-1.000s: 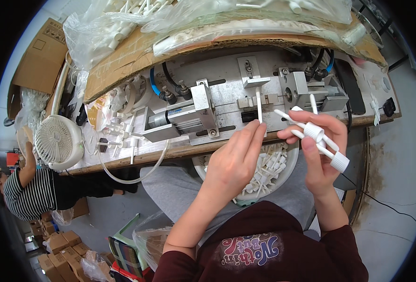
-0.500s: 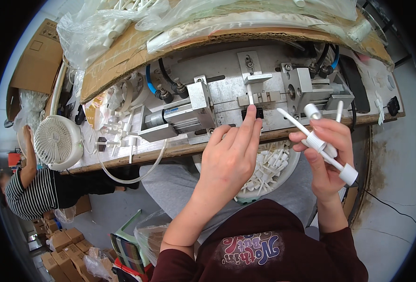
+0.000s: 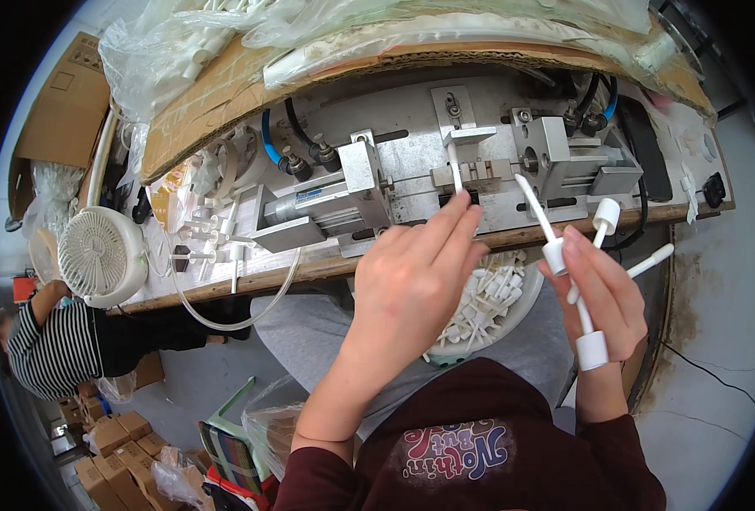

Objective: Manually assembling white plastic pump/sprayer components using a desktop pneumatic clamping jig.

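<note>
My left hand [image 3: 416, 285] reaches over the bench edge with its fingers stretched out. Its fingertips are at the near end of a thin white plastic stick [image 3: 455, 162], which lies in a small metal fixture [image 3: 488, 173]. Whether they press on the stick, I cannot tell. Several white capped applicator sticks [image 3: 593, 349] fan out from my right hand [image 3: 608, 294], closed around them. One of these points up toward the right-hand cylinder block, and another sticks out to the right. Below the bench, a white tub [image 3: 527, 319] of similar white pieces sits between my legs.
Metal pneumatic cylinders flank the fixture, a left one [image 3: 326, 204] and a right one [image 3: 578, 162]. Cardboard [image 3: 216, 111] arches behind. A white fan [image 3: 102, 255] and loose white parts [image 3: 211, 234] occupy the left. A dark phone [image 3: 642, 149] lies right. Another person [image 3: 54, 345] works far left.
My right hand has turned, so the applicator sticks point more upright and their caps have shifted. My left hand has moved slightly, its thumb now showing to the right. The stick in the fixture has tilted slightly.
</note>
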{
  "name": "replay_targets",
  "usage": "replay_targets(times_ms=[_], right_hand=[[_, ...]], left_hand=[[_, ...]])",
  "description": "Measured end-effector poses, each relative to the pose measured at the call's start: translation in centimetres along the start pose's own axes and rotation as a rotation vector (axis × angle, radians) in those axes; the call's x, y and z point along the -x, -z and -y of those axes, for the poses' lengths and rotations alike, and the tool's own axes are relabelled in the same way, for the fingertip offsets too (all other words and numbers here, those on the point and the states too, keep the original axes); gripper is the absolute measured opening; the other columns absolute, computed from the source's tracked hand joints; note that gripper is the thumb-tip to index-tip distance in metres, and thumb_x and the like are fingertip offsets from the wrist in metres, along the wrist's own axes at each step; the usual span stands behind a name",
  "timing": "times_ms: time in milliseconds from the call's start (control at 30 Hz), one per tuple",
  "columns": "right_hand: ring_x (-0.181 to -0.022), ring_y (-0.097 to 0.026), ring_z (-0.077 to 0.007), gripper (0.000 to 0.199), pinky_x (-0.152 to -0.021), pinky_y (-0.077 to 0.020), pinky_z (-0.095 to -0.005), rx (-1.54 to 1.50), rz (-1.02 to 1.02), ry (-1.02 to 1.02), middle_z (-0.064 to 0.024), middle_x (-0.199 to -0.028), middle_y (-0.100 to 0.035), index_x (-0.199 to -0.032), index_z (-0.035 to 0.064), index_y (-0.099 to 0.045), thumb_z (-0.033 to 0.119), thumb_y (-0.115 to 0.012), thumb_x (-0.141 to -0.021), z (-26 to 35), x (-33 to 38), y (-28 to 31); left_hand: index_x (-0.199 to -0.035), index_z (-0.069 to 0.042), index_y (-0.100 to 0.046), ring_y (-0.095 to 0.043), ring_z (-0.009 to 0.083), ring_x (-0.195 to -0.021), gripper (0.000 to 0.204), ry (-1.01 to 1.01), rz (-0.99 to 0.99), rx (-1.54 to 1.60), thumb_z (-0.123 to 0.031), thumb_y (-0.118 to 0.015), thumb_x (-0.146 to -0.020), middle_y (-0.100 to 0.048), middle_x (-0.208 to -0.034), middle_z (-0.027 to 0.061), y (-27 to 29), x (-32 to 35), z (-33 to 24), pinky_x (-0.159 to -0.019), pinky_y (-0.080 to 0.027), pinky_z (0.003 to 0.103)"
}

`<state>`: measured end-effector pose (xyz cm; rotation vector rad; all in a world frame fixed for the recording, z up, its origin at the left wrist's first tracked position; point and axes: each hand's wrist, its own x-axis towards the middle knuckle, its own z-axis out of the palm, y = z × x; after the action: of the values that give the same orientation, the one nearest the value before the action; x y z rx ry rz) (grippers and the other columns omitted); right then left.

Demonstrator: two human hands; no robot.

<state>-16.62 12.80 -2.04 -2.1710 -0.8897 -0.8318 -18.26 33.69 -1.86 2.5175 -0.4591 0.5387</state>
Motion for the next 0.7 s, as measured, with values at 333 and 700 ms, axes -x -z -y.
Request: replay_targets(times_ms=[333,700], right_hand=[[-0.084,-0.073,-0.0241,0.035,-0.068,-0.0598,-0.0309,-0.156,0.095,0.072,-0.0170,-0.111,-0.072,-0.109,-0.0013,-0.074,0.002,-0.073,-0.075,0.1,0.2,-1.0],[-0.071,-0.072,-0.0225,0.017,-0.062,-0.0581,-0.0274,-0.792,-0.059,-0.465,-0.0209,-0.103,-0.067,-0.109,-0.0052,-0.064,0.006,-0.056,-0.100,0.1,0.6,0.1]], left_hand=[[-0.108,0.001,-0.072,-0.070,0.0168,-0.082,0.037,0.130,-0.123,0.495,0.004,-0.082,-0.072,-0.070,-0.096,0.0098,0.8,0.8,-2.0,-0.071,-0.058,0.027],[-0.104,-0.002,-0.072,-0.068,0.0200,-0.080,0.027,-0.009,-0.086,-0.146,-0.003,-0.076,-0.077,-0.070,-0.119,0.0081,-1.2,0.8,0.0,-0.069,-0.053,0.031]])
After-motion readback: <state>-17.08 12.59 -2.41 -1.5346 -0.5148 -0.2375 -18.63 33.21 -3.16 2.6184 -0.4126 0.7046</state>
